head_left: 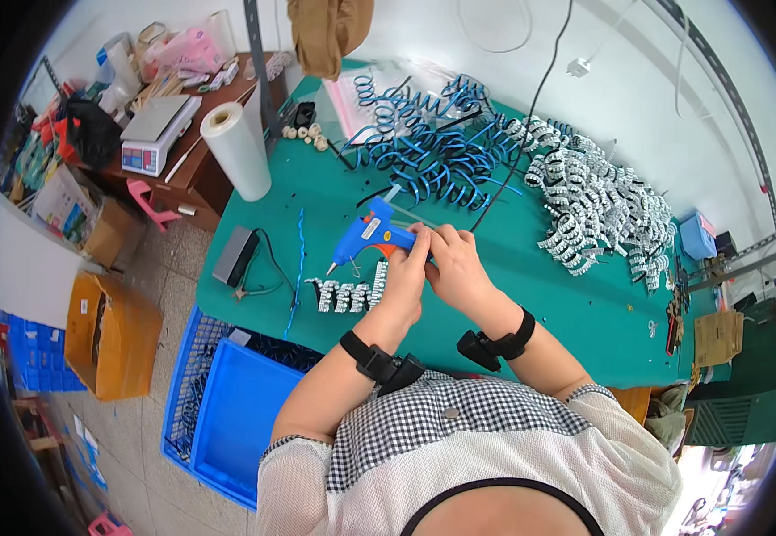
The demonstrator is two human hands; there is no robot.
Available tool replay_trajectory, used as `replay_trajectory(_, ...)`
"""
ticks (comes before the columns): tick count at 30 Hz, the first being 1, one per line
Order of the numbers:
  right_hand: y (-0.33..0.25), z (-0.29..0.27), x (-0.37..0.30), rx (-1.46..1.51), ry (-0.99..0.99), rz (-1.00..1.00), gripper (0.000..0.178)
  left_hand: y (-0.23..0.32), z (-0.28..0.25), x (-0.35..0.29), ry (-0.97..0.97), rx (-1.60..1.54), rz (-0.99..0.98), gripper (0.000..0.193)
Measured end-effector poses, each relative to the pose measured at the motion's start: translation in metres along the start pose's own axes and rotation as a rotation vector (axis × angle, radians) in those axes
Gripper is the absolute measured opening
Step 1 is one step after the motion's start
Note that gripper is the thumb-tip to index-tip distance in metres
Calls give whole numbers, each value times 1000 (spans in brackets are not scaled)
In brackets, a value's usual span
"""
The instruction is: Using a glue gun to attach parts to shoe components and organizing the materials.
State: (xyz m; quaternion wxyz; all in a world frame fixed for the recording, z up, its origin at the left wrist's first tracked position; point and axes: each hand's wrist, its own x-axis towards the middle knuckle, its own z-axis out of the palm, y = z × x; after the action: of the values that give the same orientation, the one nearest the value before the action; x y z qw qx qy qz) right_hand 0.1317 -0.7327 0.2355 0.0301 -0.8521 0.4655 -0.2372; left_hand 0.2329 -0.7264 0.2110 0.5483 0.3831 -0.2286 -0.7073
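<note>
A blue glue gun (370,230) with an orange trigger lies tilted in front of my hands, its metal tip toward the lower left and a translucent glue stick at its back. The end of its handle meets the closed fingers of my left hand (406,272). Pressed close beside them is my right hand (459,266), fingers bent and pinched together; whatever is between them is hidden. A white coiled strip with black markings (343,296) lies left of my left hand. Further left, a thin twisted blue strip (298,272) runs along the green tabletop (513,313).
Piles of blue-black coils (441,152) and white printed coils (598,205) cover the table's far side. A black cable (540,80) hangs down beside them. At left are a grey box (236,255) with a cord, a plastic film roll (238,152) and a blue tray (240,411).
</note>
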Motion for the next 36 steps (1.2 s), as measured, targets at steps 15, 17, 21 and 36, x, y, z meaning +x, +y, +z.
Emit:
replay_trajectory(15,2,46,95,537,-210,212,30,19,-123,-43,-33,509,-95,46)
replay_trajectory(17,-7,50,141,564,-128,15,29,17,-142,-60,49,472,-68,43)
replay_trajectory(21,-34,66,244,416,-148,-110,31,1,-176,-106,326,391,-10,36)
replay_trajectory(36,-54,159,350,287,-367,-24,38,-91,-231,-251,960,96,-55,30)
